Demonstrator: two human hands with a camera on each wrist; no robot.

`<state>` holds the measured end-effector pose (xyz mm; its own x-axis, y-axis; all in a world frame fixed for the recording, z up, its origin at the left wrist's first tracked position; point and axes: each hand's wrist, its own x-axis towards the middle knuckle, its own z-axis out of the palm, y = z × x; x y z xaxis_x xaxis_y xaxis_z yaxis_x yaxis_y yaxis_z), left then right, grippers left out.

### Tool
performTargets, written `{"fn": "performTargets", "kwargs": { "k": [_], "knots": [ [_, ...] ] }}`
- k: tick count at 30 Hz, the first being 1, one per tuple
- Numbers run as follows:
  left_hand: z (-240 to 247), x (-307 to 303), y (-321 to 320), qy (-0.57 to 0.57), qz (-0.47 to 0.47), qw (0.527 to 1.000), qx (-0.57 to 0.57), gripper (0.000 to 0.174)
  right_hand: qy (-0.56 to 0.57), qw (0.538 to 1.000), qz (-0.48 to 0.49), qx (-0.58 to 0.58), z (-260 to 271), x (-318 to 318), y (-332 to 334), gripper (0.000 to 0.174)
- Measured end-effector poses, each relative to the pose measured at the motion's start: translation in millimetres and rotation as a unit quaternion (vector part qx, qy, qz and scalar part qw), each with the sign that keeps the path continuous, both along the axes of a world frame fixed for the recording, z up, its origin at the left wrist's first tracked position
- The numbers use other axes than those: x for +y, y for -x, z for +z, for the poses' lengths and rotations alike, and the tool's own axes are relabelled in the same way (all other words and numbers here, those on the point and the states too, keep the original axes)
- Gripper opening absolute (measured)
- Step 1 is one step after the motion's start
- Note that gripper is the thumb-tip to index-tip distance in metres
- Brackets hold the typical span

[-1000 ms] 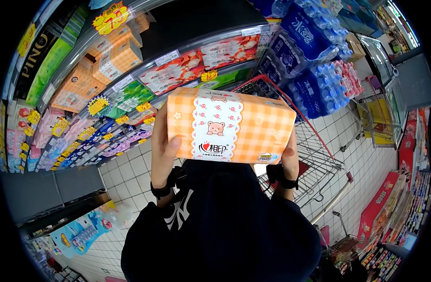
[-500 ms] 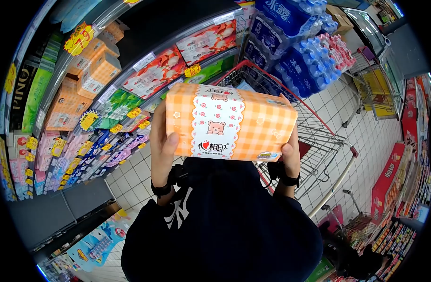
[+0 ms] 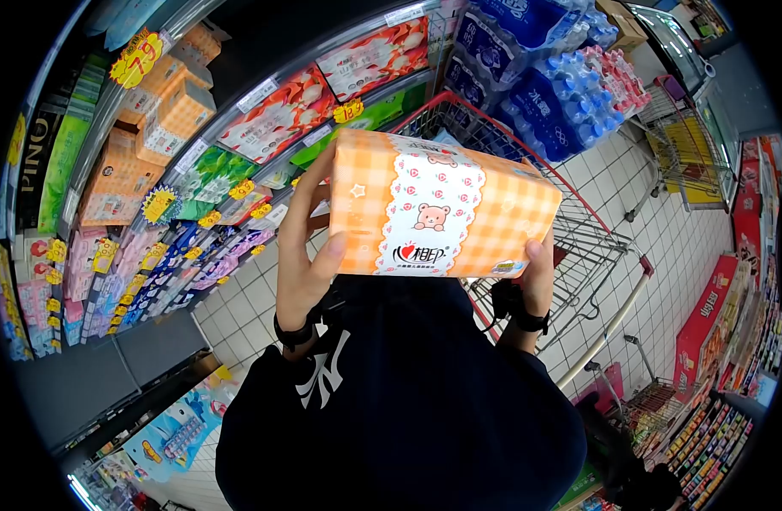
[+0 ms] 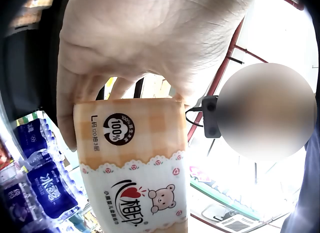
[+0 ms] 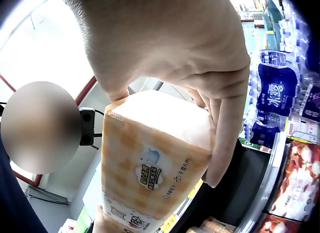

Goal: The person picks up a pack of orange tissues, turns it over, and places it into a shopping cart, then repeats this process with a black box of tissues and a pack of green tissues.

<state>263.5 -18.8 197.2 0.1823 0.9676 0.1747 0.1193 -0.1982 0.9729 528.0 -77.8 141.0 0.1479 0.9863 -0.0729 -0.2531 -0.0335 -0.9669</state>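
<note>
An orange checked tissue pack [image 3: 365,204] with a white bear-printed band is held up in front of the dark top, between both hands. At its left end the left hand [image 3: 304,247] grips it, thumb on the printed face and fingers around behind. The right hand [image 3: 540,268] grips the other end, its thumb at the lower corner. In the left wrist view the left hand [image 4: 145,37] spans one end of the pack [image 4: 150,133]. The right wrist view shows the right hand [image 5: 175,47] spread across the pale end of the pack [image 5: 145,158].
Behind the pack stands a wire shopping cart [image 3: 591,255] with a red rim. Shelves at the left hold orange tissue packs [image 3: 123,175] and red packs [image 3: 374,60]. Wrapped water bottles [image 3: 540,106] are stacked beyond the cart. Another cart [image 3: 689,140] stands at the upper right.
In the head view both hands and the pack have shifted right and slightly up, and the pack is tilted a little more. Shelves and carts have shifted in view. Both hands keep their grip.
</note>
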Motion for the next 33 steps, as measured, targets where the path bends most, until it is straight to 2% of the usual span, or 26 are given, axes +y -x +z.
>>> {"fn": "performTargets", "kwargs": {
  "k": [13, 29, 33],
  "knots": [
    [-3, -8, -10, -0.003, -0.042, 0.999, -0.026, 0.084, -0.011, 0.998, -0.063, 0.001, 1, -11, -7, 0.095],
    [-5, -11, -15, 0.059, -0.013, 0.998, 0.019, 0.070, -0.053, 0.998, -0.033, -0.010, 3, -9, -7, 0.097],
    [-7, -11, -18, 0.073, -0.004, 0.997, -0.022, 0.067, -0.066, 0.998, -0.013, -0.018, 1, -11, -10, 0.099]
  ]
}}
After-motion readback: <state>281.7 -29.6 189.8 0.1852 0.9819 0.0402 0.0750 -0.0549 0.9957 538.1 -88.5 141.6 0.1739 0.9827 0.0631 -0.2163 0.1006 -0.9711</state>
